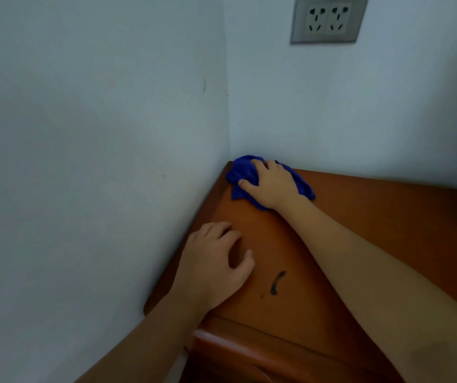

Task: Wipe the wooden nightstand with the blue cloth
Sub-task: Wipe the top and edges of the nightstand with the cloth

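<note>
The wooden nightstand (382,222) fills the lower right, pushed into a corner between two white walls. A bunched blue cloth (242,172) lies on its top at the far corner, pressed down under my right hand (270,183), whose fingers grip it. My left hand (213,264) rests flat near the left edge of the top, fingers slightly curled, holding nothing. A short dark smear (277,283) marks the wood just right of my left hand. My right forearm crosses the top diagonally.
White walls meet in a corner (228,120) directly behind the cloth. A grey double wall socket (328,19) sits high on the right wall. A drawer front (249,352) shows below the top's near edge.
</note>
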